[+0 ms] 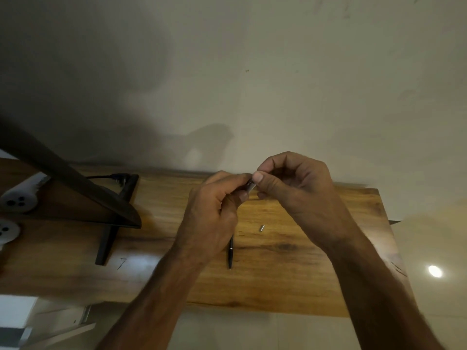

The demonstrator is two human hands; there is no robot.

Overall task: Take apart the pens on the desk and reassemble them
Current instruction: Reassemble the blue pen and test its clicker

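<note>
Head view. Pale floor [417, 294] nearest, with a bright light spot on it at right. Both forearms rise from the bottom edge across the near edge of the wooden worktop [303, 274], which runs straight and slopes down toward the right.

On the wood, a black pen [230, 251] lies end-on, tip toward the near edge, its upper end hidden behind the left hand [214, 210]. Near it to the right, apart from it, lies a small silver sleeve [261, 228].

Above these, both hands meet over the worktop's back half. Left hand fingers curl round a dark pen piece [250, 186]. The right hand [298, 188] pinches its silver end between thumb and forefinger. How the piece is built is too small to tell.

Open room: the widest stretch of bare wood runs from the hands out to the right-hand corner; a narrower stretch lies between the black pen and the stand [106, 245].

Left side crowded: dark monitor [75, 183] tilted across the corner, white sockets [19, 200] behind it, a dark cable [118, 176] at the back edge.

A thin triangular mark [121, 263] on the wood by the stand foot; not legible as lettering.

Farthest: plain wall [278, 84] meeting the back edge, with shadows of the hands on it.
</note>
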